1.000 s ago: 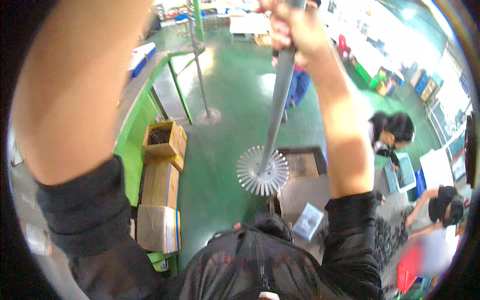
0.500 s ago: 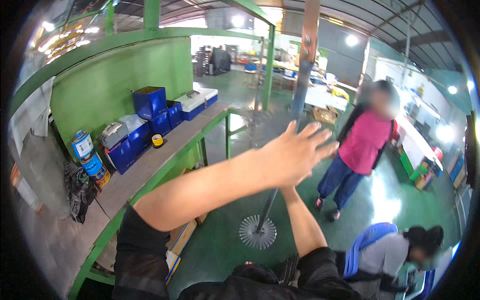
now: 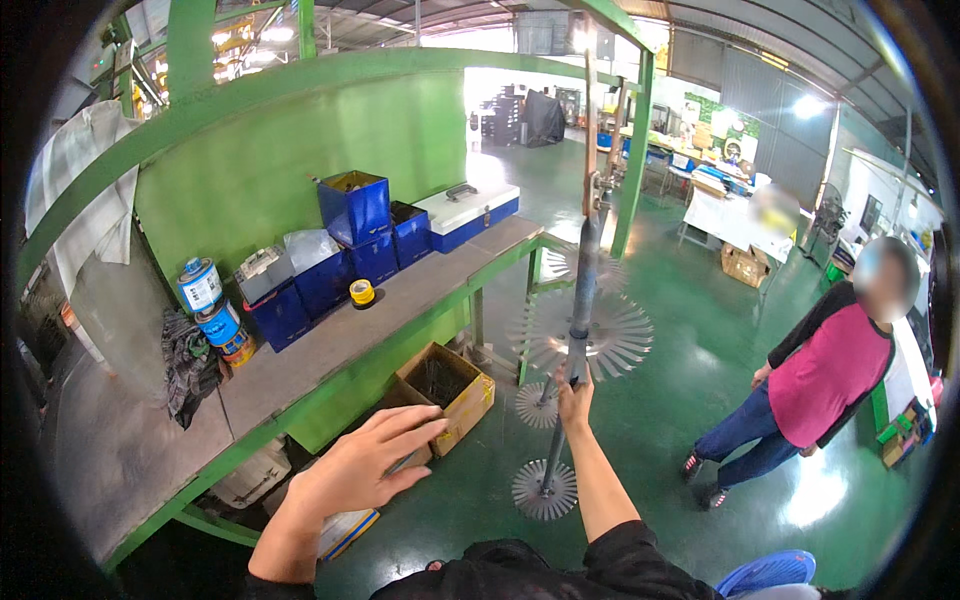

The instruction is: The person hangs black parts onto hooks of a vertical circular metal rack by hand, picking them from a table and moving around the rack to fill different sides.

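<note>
An upright metal pole [image 3: 585, 265] stands in front of me, with slotted, fan-like metal discs along it. My right hand [image 3: 573, 400] is wrapped round the pole just below a large slotted disc [image 3: 628, 338]. Further down are a smaller disc [image 3: 536, 405] and a bottom disc [image 3: 545, 490] near the floor. My left hand [image 3: 375, 462] is held away to the left of the pole, fingers stretched and apart, with nothing in it. It hovers in front of an open cardboard box [image 3: 470, 418] without visibly holding it.
On the left, a green-framed workbench [image 3: 400, 305] bears blue bins [image 3: 357, 215], a white-and-blue case [image 3: 475, 212], yellow tape [image 3: 361, 292] and stacked cans [image 3: 203, 290]. A person [image 3: 830, 370] in a pink top stands at right. A blue chair [image 3: 770, 572] is at lower right.
My left hand has come down and left, away from the pole. My right hand, partly hidden before, now shows round the pole. The view has turned left, and the large disc is clear to see.
</note>
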Demonstrator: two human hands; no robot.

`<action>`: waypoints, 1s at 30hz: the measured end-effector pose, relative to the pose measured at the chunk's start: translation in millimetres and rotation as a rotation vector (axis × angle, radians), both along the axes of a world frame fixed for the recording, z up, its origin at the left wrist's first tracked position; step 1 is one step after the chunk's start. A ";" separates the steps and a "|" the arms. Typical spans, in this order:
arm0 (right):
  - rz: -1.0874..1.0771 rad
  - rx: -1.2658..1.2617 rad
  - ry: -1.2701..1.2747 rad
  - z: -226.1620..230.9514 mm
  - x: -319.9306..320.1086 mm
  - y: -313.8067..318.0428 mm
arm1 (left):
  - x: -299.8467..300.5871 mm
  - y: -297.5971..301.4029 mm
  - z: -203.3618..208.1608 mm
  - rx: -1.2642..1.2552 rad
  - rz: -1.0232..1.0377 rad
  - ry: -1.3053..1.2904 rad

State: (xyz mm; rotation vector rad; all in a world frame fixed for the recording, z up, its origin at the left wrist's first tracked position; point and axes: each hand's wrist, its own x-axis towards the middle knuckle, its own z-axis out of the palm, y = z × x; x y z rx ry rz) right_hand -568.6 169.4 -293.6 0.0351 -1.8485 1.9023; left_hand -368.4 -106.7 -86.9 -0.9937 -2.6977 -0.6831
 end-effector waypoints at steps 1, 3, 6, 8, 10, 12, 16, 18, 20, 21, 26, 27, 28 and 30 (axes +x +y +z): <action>0.008 -0.053 0.032 -6.0 -12.3 -5.5 | 6.4 -8.4 -6.6 0.028 0.085 -0.037; 0.005 -0.156 0.089 -15.4 -34.1 -13.8 | 15.4 -23.0 -20.4 0.058 0.196 -0.107; -0.102 0.284 -0.082 -13.6 -32.2 -15.7 | 33.9 -39.6 -36.7 0.110 0.364 -0.227; -0.127 0.292 -0.029 -53.0 -50.7 -11.8 | 43.8 -47.1 -52.7 0.126 0.428 -0.258; -0.163 0.310 0.017 -86.0 -64.1 -12.0 | 51.1 -48.2 -64.2 0.166 0.461 -0.292; -0.210 0.330 0.060 -88.2 -67.2 -20.6 | 58.0 -51.8 -78.5 0.187 0.484 -0.310; -0.108 0.294 0.052 -76.8 -80.6 -32.3 | 65.3 -48.1 -95.9 0.185 0.586 -0.398; -0.116 0.305 0.124 -98.5 -110.5 -27.3 | 70.5 -46.7 -109.7 0.146 0.596 -0.380; -0.064 0.212 0.125 -133.1 -140.4 -13.1 | 74.6 -46.3 -122.1 0.133 0.589 -0.390; 0.036 0.079 0.059 -127.1 -140.8 -15.3 | 80.2 -46.6 -128.8 0.149 0.623 -0.418; 0.114 0.224 -0.015 -97.6 -129.5 -17.1 | 131.5 -49.2 -152.1 0.196 0.784 -0.475; -0.044 0.412 0.015 -92.0 -117.7 -32.6 | 147.9 -51.4 -159.3 0.201 0.825 -0.484; -0.229 0.590 0.024 -84.6 -104.4 -44.1 | 165.4 -51.9 -166.7 0.208 0.875 -0.492; -0.083 0.559 0.127 -56.1 -68.0 -51.6 | 202.1 -51.1 -175.0 0.226 0.985 -0.526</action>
